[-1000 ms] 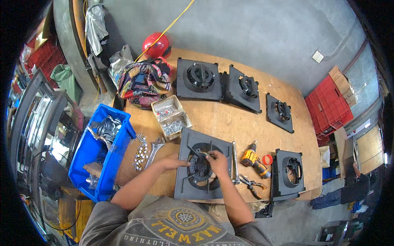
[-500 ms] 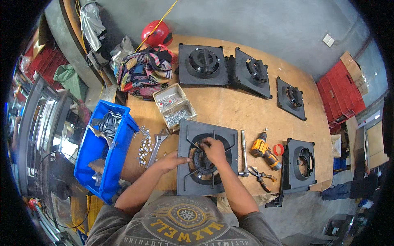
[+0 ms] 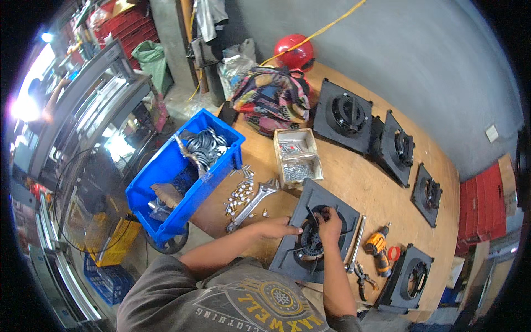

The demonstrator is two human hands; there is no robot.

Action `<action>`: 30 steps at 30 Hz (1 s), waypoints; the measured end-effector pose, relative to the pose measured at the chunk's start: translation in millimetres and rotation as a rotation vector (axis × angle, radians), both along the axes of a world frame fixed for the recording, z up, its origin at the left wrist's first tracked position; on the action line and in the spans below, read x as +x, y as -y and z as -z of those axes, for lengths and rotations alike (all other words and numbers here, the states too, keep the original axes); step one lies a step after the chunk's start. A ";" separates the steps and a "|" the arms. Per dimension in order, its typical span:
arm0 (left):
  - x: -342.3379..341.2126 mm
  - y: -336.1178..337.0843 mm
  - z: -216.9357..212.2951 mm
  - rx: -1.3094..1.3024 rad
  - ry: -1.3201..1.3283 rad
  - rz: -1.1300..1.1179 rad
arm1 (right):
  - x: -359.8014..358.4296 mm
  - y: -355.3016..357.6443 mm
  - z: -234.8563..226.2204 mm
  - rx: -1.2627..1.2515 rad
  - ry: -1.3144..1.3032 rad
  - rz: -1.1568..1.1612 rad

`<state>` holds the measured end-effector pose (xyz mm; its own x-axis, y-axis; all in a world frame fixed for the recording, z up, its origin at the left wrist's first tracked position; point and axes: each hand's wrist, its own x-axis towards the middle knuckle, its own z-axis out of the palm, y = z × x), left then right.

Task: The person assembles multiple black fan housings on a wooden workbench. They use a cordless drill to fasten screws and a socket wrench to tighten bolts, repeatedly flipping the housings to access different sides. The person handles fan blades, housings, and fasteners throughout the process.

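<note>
A black square gas stove [image 3: 286, 259] lies in front of me on the wooden table, with prong-like pan supports around a round burner [image 3: 313, 243]. My left hand [image 3: 276, 227] holds the stove's left side, thumb over the rim and the other fingers partly hidden. Over the upper part of the burner, my right hand [image 3: 330, 224] has its fingers bunched together. Whatever they pinch is hidden by the hand. To the left of the stove lie an adjustable wrench [image 3: 253, 206] and several loose small bolts [image 3: 239, 195].
Left stands a blue bin [image 3: 182, 213] of metal rings. Beyond the stove is a box of screws [image 3: 298, 170]. Right are a ratchet wrench [image 3: 357, 243], pliers [image 3: 362, 279], a cordless drill [image 3: 379, 250] and a red ring [image 3: 393, 253]. More black stoves [image 3: 343, 114] line the far side.
The whole view has swung left, so the table and stove appear farther right and tilted. Both hands stay at the stove, the right one still at the burner's upper part.
</note>
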<state>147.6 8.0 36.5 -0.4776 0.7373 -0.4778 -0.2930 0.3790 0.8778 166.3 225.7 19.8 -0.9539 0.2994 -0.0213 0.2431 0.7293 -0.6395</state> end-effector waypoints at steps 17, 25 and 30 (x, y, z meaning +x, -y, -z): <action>-66.5 131.3 65.1 -0.952 -0.741 -0.289 | 87.2 -38.1 17.4 -0.152 -0.323 0.054; -4.2 171.0 82.0 -0.836 -0.806 -0.385 | 142.8 -52.2 31.7 -0.238 -0.267 0.207; 10.2 180.6 94.8 -0.766 -0.826 -0.484 | 155.9 -85.1 26.4 -0.064 -0.240 0.273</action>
<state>157.8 -172.6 -58.3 -0.9891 0.0613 -0.1336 -0.0079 0.8853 0.4649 322.2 310.7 -6.5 -0.8193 0.5488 0.1662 0.2611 0.6151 -0.7440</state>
